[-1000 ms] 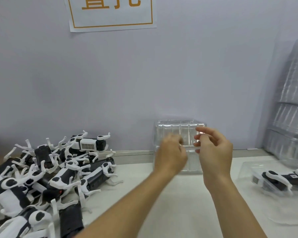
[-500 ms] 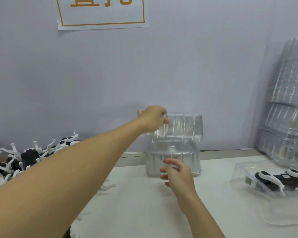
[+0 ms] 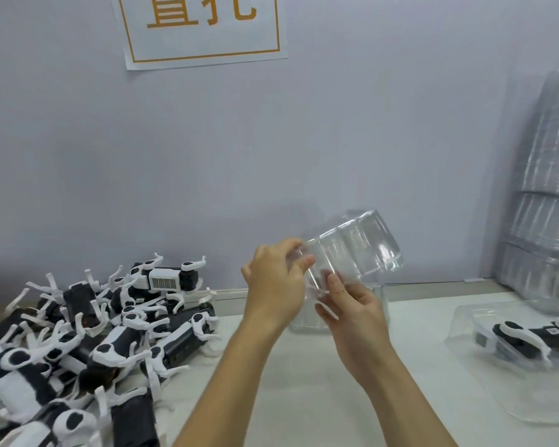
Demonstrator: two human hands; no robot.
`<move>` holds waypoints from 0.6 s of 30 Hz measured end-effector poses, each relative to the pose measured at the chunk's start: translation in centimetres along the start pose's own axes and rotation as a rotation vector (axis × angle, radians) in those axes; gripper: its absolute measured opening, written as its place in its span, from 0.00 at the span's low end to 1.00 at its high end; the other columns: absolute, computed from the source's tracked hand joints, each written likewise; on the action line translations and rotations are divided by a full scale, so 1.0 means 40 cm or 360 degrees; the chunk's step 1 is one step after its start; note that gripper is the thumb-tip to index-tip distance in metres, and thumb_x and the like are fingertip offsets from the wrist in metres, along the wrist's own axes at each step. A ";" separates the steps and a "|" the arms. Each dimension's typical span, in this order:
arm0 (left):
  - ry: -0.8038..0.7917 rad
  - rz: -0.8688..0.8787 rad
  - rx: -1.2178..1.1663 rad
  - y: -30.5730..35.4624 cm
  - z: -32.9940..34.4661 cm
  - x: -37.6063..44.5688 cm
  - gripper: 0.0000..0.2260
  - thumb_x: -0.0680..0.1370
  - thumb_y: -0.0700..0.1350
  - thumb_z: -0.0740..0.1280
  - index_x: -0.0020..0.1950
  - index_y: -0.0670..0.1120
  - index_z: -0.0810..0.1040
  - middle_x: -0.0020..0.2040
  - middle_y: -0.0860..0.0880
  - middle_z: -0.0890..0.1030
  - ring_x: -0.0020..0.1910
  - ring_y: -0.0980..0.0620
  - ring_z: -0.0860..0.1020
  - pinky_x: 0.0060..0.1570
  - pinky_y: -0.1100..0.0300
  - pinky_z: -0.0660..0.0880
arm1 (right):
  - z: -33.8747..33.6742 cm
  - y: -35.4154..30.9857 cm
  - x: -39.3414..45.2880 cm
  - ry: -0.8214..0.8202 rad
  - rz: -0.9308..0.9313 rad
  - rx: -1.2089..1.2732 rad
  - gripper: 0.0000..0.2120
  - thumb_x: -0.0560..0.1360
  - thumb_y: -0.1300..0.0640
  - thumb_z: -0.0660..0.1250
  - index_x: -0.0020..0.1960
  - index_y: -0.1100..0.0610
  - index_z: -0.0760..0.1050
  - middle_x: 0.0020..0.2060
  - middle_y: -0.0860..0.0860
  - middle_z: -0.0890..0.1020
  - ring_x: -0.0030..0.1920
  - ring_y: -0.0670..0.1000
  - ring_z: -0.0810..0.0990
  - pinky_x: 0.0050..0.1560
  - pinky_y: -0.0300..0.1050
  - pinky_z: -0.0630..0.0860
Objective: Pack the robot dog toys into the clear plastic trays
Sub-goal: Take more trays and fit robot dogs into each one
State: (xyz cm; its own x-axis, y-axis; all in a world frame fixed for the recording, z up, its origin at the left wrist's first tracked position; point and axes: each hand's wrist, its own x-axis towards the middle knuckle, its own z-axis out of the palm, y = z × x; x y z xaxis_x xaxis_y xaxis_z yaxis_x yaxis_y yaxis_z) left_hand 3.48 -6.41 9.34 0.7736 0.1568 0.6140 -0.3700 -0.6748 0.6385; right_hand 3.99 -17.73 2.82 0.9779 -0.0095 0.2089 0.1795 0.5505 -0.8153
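Note:
A clear plastic tray (image 3: 359, 250) is held tilted in the air above the table's middle. My left hand (image 3: 275, 285) grips its left edge and my right hand (image 3: 352, 304) holds its lower edge from below. Under it a short stack of clear trays (image 3: 381, 301) stands by the wall, partly hidden by my hands. A heap of black-and-white robot dog toys (image 3: 88, 343) covers the table's left side. On the right lies a clear tray (image 3: 484, 391) with one robot dog (image 3: 526, 340) in it.
A tall stack of clear trays (image 3: 549, 195) leans at the far right against the wall. A paper sign with orange characters (image 3: 200, 27) hangs on the grey wall. The white tabletop (image 3: 307, 391) lies between the heap and the filled tray.
My left hand has lifted the top tray off the short stack and brought it down and nearer, tilted. My right hand rose from the table and took hold of it.

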 end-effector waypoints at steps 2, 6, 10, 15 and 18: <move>0.0090 -0.0043 -0.0049 -0.008 -0.002 -0.017 0.10 0.78 0.46 0.70 0.59 0.51 0.81 0.45 0.62 0.75 0.61 0.53 0.73 0.57 0.60 0.58 | 0.003 0.005 0.000 -0.0005 0.0000 -0.0048 0.11 0.69 0.52 0.71 0.48 0.57 0.82 0.45 0.48 0.86 0.42 0.48 0.86 0.50 0.45 0.75; 0.0185 -0.0140 -0.0198 -0.029 -0.031 -0.009 0.09 0.79 0.45 0.70 0.58 0.48 0.81 0.45 0.61 0.77 0.61 0.49 0.75 0.67 0.48 0.65 | 0.002 0.003 -0.004 -0.0044 0.0009 -0.0097 0.09 0.73 0.57 0.69 0.49 0.60 0.83 0.43 0.54 0.87 0.47 0.53 0.87 0.44 0.38 0.79; 0.0166 -0.0138 -0.0232 -0.036 -0.041 -0.015 0.07 0.78 0.45 0.70 0.56 0.48 0.82 0.46 0.58 0.80 0.59 0.49 0.76 0.65 0.45 0.68 | 0.004 0.005 -0.006 0.0093 -0.0022 -0.0210 0.06 0.78 0.64 0.66 0.48 0.62 0.82 0.38 0.56 0.86 0.42 0.54 0.87 0.42 0.38 0.78; 0.0337 -0.0094 -0.0184 -0.019 -0.043 -0.021 0.05 0.78 0.43 0.70 0.52 0.51 0.81 0.40 0.66 0.70 0.55 0.51 0.72 0.61 0.53 0.62 | 0.001 0.005 -0.005 0.0299 -0.0116 -0.0298 0.07 0.77 0.67 0.67 0.44 0.62 0.83 0.36 0.57 0.86 0.37 0.52 0.85 0.44 0.42 0.77; 0.0515 -0.0118 -0.0270 -0.017 -0.067 -0.014 0.05 0.78 0.42 0.70 0.50 0.52 0.79 0.40 0.65 0.71 0.56 0.47 0.74 0.65 0.44 0.66 | -0.016 0.006 -0.001 0.0540 -0.0224 -0.0321 0.10 0.78 0.68 0.65 0.41 0.60 0.81 0.30 0.51 0.83 0.31 0.48 0.82 0.42 0.42 0.76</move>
State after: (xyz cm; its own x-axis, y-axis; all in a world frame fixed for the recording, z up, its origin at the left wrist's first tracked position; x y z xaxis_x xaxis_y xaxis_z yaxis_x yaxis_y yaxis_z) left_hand 1.93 -4.12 9.82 0.6090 0.4390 0.6606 -0.4200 -0.5280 0.7381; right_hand 4.07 -18.14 2.28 0.9161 -0.3662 0.1636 0.2984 0.3497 -0.8881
